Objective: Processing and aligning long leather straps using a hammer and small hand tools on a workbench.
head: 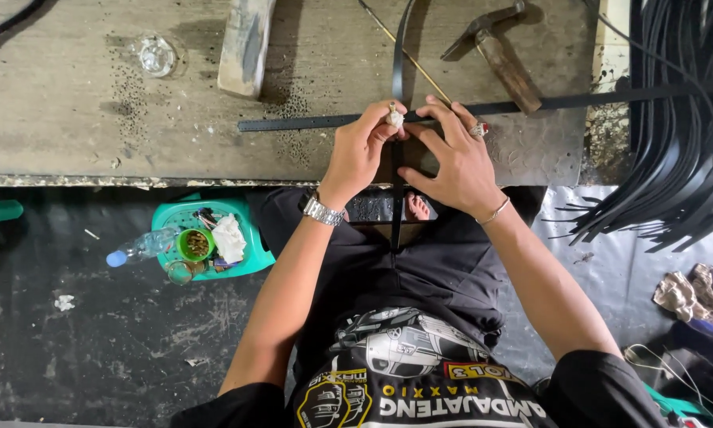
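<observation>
Two narrow black straps cross on a low wooden workboard (79, 103). One strap (309, 123) runs left to right; the other strap (400, 63) runs away from me and down toward my lap. My left hand (360, 150), with a metal watch at the wrist, pinches a small white piece (395, 120) right at the crossing. My right hand (451, 158), wearing a ring and a thin bracelet, presses its spread fingers on the straps beside it. What lies under the palms is hidden.
A hammer (499, 51) lies on the board at upper right, a wooden block (244, 43) and a small glass (156, 55) at upper left. A green stool (253, 254) on the floor holds a bottle, a cup and paper. A bundle of black straps (681, 158) hangs at right.
</observation>
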